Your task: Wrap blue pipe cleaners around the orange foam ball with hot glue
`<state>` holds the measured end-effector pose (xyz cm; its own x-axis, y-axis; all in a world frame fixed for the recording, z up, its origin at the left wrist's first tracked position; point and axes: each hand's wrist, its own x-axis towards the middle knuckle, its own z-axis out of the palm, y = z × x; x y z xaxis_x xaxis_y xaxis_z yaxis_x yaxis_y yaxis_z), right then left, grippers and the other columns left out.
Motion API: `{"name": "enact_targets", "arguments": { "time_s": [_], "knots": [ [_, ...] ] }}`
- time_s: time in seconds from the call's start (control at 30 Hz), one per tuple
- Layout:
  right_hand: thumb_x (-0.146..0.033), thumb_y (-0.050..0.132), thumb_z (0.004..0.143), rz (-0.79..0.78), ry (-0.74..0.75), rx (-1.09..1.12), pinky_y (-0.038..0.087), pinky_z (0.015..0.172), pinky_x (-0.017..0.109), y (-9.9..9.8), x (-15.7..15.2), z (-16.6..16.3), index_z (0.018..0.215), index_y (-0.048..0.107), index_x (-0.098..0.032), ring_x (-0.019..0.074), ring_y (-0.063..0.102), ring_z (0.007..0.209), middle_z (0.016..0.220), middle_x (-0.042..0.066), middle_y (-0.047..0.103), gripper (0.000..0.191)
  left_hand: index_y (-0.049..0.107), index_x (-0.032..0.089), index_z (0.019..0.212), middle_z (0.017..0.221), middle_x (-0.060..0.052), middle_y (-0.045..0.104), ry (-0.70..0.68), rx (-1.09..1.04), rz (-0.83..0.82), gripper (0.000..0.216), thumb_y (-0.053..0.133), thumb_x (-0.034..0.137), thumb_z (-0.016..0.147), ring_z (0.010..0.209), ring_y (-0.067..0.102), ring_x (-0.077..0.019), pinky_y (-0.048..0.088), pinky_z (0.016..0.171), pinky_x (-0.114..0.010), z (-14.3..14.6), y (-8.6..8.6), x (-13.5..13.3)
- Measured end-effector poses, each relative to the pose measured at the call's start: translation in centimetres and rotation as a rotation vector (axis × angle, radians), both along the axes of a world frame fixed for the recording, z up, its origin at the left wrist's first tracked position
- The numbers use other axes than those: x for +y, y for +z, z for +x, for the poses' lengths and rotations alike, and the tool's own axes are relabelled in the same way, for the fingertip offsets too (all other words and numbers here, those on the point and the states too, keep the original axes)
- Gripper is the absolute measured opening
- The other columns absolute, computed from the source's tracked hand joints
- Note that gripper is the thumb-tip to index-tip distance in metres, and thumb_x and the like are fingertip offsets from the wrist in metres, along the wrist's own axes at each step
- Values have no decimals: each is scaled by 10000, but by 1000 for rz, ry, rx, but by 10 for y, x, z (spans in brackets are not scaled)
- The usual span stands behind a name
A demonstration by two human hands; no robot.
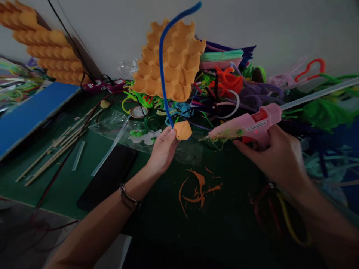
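My left hand [163, 148] pinches a small orange egg-carton cup [183, 130] with a long blue pipe cleaner [162, 56] rising from it and curving to the right at the top. My right hand [276, 157] grips a pink hot glue gun [252, 126] with a clear glue stick [316, 94] sticking out of its back. The gun's crusted nozzle [206, 138] points left, a short gap away from the orange cup. Both hands hover above a dark green table [157, 220].
An orange egg carton [179, 56] leans on the wall behind a heap of coloured pipe cleaners [232, 84]. Wooden skewers [56, 145], clear glue sticks [110, 147], a black phone [108, 177] and a blue board [30, 112] lie at left. Orange paper scraps [198, 188] lie in front.
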<state>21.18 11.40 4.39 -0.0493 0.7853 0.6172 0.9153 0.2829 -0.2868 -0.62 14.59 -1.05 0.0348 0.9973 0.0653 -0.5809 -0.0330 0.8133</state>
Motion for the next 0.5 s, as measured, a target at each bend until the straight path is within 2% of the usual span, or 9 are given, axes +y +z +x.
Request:
{"name": "enact_targets", "arguments": {
  "time_s": [0.13,0.27,0.37,0.5],
  "knots": [
    [-550,586,658,-19,-41,66,271,395,254,5,0,-2,576,332,-245,99,370,385,438,-53,406,405,656,200,785,774,4,668,-32,35,44,325,769,447,607,784,607,-129,467,739,-236,0,-1,0],
    [-534,589,665,-24,-32,74,262,396,256,5,2,1,613,379,-241,99,353,392,446,-57,399,364,652,203,801,762,6,661,-63,65,63,345,789,436,587,768,603,-132,468,759,-253,0,-1,-1],
    [-522,595,675,-56,-25,116,255,397,264,-4,9,8,592,341,-253,103,345,394,450,-48,394,379,636,213,814,785,8,656,-37,76,71,356,801,414,571,790,598,-136,466,769,-262,0,-1,-1],
    [-530,645,610,-172,-60,161,281,385,274,-24,23,18,565,346,-256,125,389,388,444,-36,414,408,605,224,803,798,18,641,53,80,69,354,807,382,559,771,591,-128,470,736,-259,-3,-1,3]
  ]
}}
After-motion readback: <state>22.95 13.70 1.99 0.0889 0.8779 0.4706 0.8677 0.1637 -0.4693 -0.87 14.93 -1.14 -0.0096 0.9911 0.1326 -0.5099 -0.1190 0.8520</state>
